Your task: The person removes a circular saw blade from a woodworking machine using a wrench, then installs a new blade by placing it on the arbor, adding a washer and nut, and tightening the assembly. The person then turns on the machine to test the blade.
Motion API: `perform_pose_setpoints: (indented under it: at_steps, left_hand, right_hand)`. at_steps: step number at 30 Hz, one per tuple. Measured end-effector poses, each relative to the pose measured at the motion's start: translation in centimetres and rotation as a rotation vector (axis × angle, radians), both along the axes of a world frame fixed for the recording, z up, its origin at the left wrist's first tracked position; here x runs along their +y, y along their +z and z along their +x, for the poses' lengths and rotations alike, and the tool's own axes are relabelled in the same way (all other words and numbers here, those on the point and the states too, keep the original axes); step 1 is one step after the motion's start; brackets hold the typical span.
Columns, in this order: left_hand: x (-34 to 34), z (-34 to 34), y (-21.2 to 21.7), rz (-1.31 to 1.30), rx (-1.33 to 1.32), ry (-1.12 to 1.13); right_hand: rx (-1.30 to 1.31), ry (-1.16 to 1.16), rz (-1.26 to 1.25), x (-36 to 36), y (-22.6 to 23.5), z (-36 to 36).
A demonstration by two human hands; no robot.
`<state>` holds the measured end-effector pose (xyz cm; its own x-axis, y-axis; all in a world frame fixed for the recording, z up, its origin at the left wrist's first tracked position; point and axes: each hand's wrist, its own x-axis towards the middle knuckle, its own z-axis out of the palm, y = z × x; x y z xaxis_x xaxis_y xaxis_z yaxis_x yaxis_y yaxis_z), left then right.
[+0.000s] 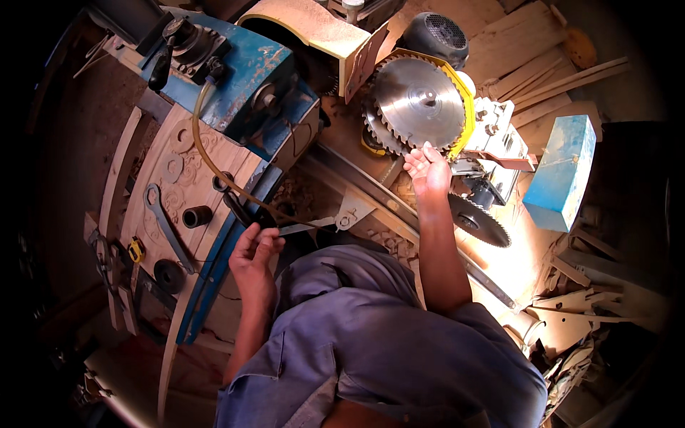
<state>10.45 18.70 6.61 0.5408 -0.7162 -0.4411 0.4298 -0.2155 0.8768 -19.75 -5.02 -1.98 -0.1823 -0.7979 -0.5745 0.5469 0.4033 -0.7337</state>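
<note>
My right hand [429, 171] is raised to the lower rim of a large toothed circular saw blade [417, 100], palm turned up and fingers loosely bent. Its fingertips overlap the teeth; whether they touch is unclear. Part of a second saw blade [382, 132] shows behind the first, and a darker saw blade [477, 220] sits below, right of my wrist. On the left, my left hand [255, 260] pinches the end of a flat grey metal strip [307, 226]. The strip's far end lies over a pale plate with a hole [351, 212].
A wooden board [143, 232] on the left carries an open-ended wrench [168, 225], a black sleeve [198, 216], a washer [172, 167] and a yellow tape measure [136, 250]. A blue machine housing [250, 64] stands behind, with a hose [207, 150]. Wood offcuts [585, 299] lie right, near a blue box [562, 171].
</note>
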Motion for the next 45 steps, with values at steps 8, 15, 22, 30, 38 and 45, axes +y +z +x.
perform_pose_setpoints:
  at_steps: [8,15,22,30,38,45]
  left_hand:
    - [-0.8,1.0,0.0,0.017,-0.026,0.012]
    - [-1.1,1.5,-0.6,0.010,-0.032,0.058]
    - [-2.3,2.0,-0.8,0.035,0.015,-0.001]
    - [-1.0,4.7,-1.8,-0.006,-0.221,0.166]
    - [1.1,16.4,-2.9,0.088,-0.606,0.540]
    - [-4.5,24.7,-5.7,0.228,-0.817,0.250]
  right_hand:
    - [0.101,0.004,-0.057,0.5,-1.4,-0.3]
    - [0.265,0.112,0.151,4.7,-1.6,-0.1]
    - [0.241,0.419,0.041,8.3,-0.3,3.0]
    - [0.341,0.633,0.011,10.0,-0.2,2.1]
    - [0.457,0.662,0.100,11.2,2.0,3.8]
    - [0.515,0.863,-0.023,11.7,3.7,7.2]
